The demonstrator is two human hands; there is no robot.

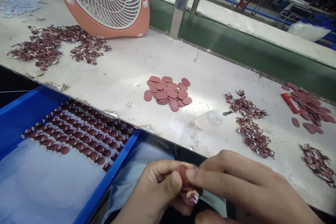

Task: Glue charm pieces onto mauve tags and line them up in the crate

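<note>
In front of my lap, my left hand pinches a small reddish-brown oval disc between thumb and fingers. Joined to or pressed against the disc is a little dark red figure with a white and yellowish part; which, I cannot tell. My right hand is closed on the same piece from the right, its index fingertip on the disc's edge. On the table beyond lies a pile of matching discs. Right of it are a clear squeeze bottle with a dark nozzle and small heaps of dark red figures.
Below the table edge at left, a blue tray holds rows of finished-looking figures on discs. An orange fan stands at the back, near a larger figure heap. More discs and a red packet lie far right.
</note>
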